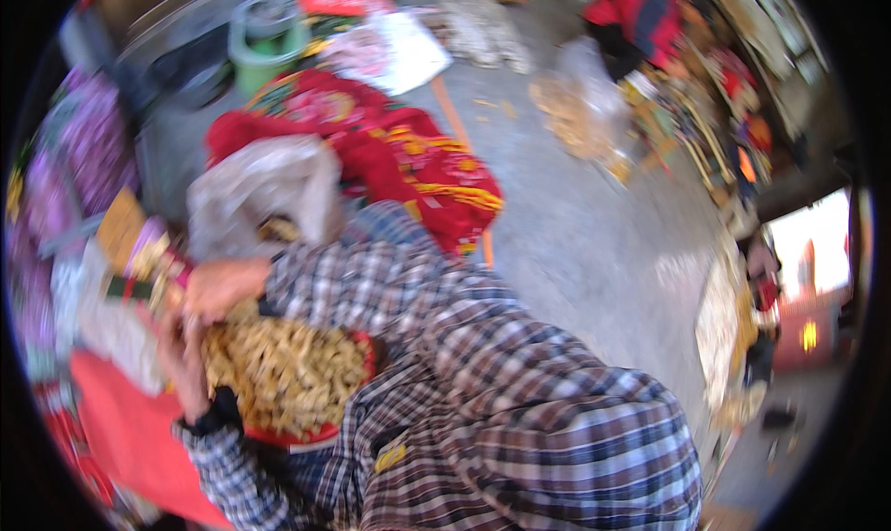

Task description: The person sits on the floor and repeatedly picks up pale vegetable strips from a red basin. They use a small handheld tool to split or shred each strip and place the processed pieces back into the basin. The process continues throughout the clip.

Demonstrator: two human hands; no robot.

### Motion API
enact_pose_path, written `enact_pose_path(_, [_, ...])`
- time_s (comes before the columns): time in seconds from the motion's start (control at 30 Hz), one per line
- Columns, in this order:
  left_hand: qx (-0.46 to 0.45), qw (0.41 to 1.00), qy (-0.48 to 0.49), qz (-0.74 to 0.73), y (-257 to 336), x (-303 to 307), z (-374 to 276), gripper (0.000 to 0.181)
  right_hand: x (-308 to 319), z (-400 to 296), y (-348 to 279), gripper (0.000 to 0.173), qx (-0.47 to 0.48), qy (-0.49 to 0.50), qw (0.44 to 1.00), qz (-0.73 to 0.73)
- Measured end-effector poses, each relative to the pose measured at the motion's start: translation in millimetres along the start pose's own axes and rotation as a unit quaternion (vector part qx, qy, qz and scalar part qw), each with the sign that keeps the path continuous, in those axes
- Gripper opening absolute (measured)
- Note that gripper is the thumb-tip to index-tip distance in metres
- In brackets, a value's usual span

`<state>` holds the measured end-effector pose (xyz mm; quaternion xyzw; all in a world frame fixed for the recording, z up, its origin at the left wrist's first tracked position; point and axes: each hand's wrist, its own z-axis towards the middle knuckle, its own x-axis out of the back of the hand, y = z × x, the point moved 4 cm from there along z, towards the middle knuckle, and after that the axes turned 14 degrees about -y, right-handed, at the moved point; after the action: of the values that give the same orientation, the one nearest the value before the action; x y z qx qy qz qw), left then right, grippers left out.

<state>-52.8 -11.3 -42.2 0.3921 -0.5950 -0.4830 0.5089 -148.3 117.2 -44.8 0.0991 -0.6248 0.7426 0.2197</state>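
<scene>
My right hand [226,289] and my left hand [182,357] come together at the fingertips, over the far edge of a red basin [367,353]. Blur hides what, if anything, lies between the fingers. Heaped in the basin are many pale yellow, strip-like pieces [292,371]. Just beyond the fingers are more pale pieces [150,258] with a purple and magenta thing beside them. A brown cardboard-like piece [118,228] and a dark green block with a red line [129,289] are close by. Beside my right forearm stands an opened whitish plastic bag [264,172] with brownish pieces inside.
A red flowered cloth [411,162] lies beyond the bag. A green bucket [268,50] and purple bags [83,141] stand farther off. Red cloth or sheeting [125,426] spreads beside my left arm. Across the grey floor, a clear bag [578,106] sits near a person in red [647,26].
</scene>
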Motion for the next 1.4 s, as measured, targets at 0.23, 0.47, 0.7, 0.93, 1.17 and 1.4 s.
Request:
enact_pose_path(0.23, [0.066,0.996,0.013,0.061,5.4,-11.6,17.6,0.032,16.6,-13.7,20.9,0.031,-0.004,0.027,0.999,-0.043])
enact_pose_path(0.47, [0.032,0.998,-0.036,-0.035,73.1,-31.8,15.8,0.028,29.7,-42.6,-41.3,0.005,0.321,0.142,0.922,-0.16])
enact_pose_path(0.7, [-0.035,0.971,-0.175,-0.157,81.3,-42.4,22.1,0.031,46.4,-42.5,-42.5,0.009,0.21,0.121,0.969,-0.047])
enact_pose_path(0.93, [0.145,0.983,-0.091,-0.065,29.7,-32.5,28.3,0.038,41.0,-56.1,-12.7,0.015,-0.071,0.094,0.95,0.29])
enact_pose_path(1.17, [0.127,0.903,-0.302,0.279,-44.6,-31.3,38.7,0.026,50.1,-82.7,6.3,0.025,-0.121,0.211,0.88,0.408])
enact_pose_path(1.4, [0.071,0.904,-0.202,0.37,-24.5,-41.5,47.5,0.037,47.4,-85.2,19.6,0.023,-0.126,0.215,0.893,0.375])
